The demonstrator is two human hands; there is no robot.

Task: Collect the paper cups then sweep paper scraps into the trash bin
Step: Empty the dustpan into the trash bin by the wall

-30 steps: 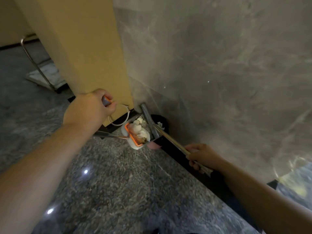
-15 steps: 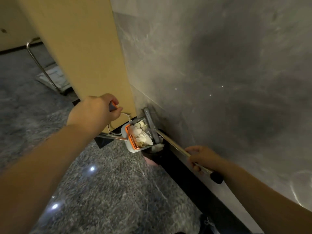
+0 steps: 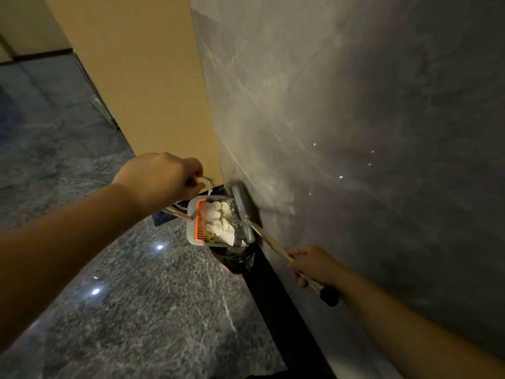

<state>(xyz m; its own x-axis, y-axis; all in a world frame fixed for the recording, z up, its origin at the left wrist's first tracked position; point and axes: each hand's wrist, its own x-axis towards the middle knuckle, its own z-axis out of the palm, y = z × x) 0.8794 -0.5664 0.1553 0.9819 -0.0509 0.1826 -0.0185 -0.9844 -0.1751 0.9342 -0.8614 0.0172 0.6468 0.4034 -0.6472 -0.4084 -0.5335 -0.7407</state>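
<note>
Paper scraps [image 3: 218, 225], white and crumpled, fill the grey dustpan [image 3: 192, 233] held above the black-lined bin [image 3: 235, 258], left hand [image 3: 161, 179] gripping its handle, right hand [image 3: 314, 266] gripping the broom [image 3: 243, 209].

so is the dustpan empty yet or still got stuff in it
Still loaded: white paper scraps fill the dustpan, which the left hand holds over the black-lined trash bin.

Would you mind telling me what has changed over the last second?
The dustpan has come up off the floor and now hangs over the black-lined trash bin, broom head alongside. The left hand still grips the dustpan's handle, the right hand the broomstick; the scraps remain in the pan.
</note>
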